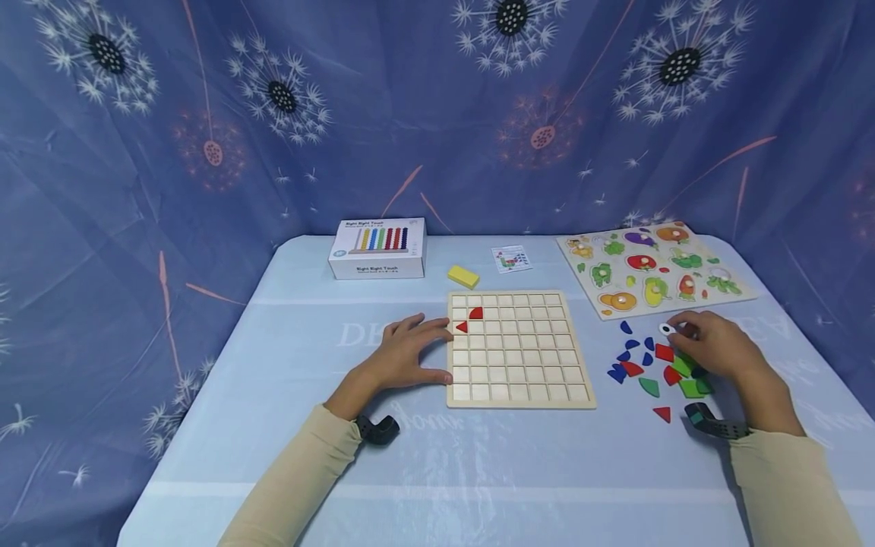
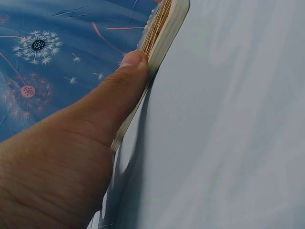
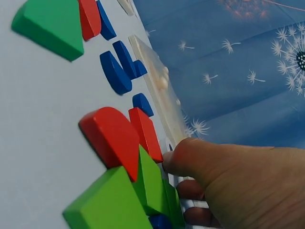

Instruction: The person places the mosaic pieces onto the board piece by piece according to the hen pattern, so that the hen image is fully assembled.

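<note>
A wooden grid board [image 1: 516, 358] lies flat on the table. A red quarter-circle piece [image 1: 476, 313] and a red triangle [image 1: 462, 327] sit in its upper left cells. My left hand [image 1: 402, 357] touches the board's left side with fingers and thumb spread; in the left wrist view the thumb [image 2: 126, 76] presses against the board's edge [image 2: 167, 40]. At the right, my right hand [image 1: 721, 346] pinches a small white round piece with a black dot [image 1: 665, 329] above loose pieces. Near it lie a red rounded piece [image 3: 109, 136] and a light green square [image 3: 105, 202].
Blue half-rounds [image 1: 626, 327], a green piece [image 1: 649, 387] and a red triangle [image 1: 661, 414] lie by the right hand. Behind are a vegetable puzzle board [image 1: 598, 254], a picture card [image 1: 511, 259], a yellow block [image 1: 463, 276] and a white box [image 1: 377, 251].
</note>
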A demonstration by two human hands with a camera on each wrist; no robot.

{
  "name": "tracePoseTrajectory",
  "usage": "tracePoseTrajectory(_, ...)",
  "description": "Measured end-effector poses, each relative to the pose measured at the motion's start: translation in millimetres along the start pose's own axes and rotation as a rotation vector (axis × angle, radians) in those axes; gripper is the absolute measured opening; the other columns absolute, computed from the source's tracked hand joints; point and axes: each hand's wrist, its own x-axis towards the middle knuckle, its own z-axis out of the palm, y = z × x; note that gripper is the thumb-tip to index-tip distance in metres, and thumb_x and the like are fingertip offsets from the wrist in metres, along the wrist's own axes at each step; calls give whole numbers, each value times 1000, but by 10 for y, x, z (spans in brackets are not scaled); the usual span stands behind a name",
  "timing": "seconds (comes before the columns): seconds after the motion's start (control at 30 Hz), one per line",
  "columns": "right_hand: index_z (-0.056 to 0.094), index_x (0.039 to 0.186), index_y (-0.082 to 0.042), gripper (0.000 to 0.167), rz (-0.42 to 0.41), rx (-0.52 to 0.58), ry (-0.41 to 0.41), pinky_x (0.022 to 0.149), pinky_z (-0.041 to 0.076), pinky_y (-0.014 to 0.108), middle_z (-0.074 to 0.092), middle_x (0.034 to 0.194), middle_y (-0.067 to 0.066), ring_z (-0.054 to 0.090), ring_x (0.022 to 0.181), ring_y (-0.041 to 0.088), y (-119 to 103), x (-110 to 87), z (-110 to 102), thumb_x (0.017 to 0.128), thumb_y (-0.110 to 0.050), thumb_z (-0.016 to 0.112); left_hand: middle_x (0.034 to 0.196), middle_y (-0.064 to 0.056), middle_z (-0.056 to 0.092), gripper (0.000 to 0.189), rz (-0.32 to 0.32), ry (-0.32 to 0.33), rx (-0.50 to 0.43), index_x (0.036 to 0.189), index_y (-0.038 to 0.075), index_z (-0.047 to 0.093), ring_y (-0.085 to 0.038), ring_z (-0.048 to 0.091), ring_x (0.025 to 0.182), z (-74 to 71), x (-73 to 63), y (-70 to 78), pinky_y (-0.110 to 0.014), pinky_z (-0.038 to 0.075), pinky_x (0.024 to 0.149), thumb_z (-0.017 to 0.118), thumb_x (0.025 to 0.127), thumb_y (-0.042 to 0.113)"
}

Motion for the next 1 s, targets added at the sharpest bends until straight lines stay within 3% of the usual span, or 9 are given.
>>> tracePoseTrajectory(0.4, 65, 116, 4, 42, -36, -7, 102, 74, 51, 51, 64, 90, 11, 56, 83, 30, -70, 12, 56, 88, -23, 80, 161, 8, 35, 75, -16, -17, 1, 143, 32, 55, -36, 18, 150, -22, -11, 37, -62, 16, 111, 74, 80, 68)
tracePoseTrajectory(0.63, 68, 115, 1, 36, -169, 35, 152, 70, 56, 39, 66, 94, 11, 58, 84, 27, -382, 113, 67, 87, -19, 80, 161, 8, 34, 74, -12, -8, 5, 143, 33, 55, -36, 18, 150, -26, -7, 27, -61, 17, 110, 74, 80, 68)
tracePoseTrajectory(0.8, 70, 114, 1, 33, -255, 26, 140, 75, 54, 47, 66, 93, 9, 58, 82, 26, -614, 222, 132, 87, -17, 78, 161, 8, 35, 75, -10, -10, -9, 143, 33, 55, -36, 18, 150, -19, -1, 27, -62, 17, 110, 74, 79, 69)
tracePoseTrajectory(1.0, 72, 108, -3, 27, -396, 57, 138, 72, 50, 42, 66, 89, 4, 58, 80, 21, -992, 390, 268, 86, -15, 80, 161, 8, 35, 76, -17, -4, 1, 143, 33, 55, -35, 19, 150, -14, -6, 21, -62, 17, 110, 74, 79, 69)
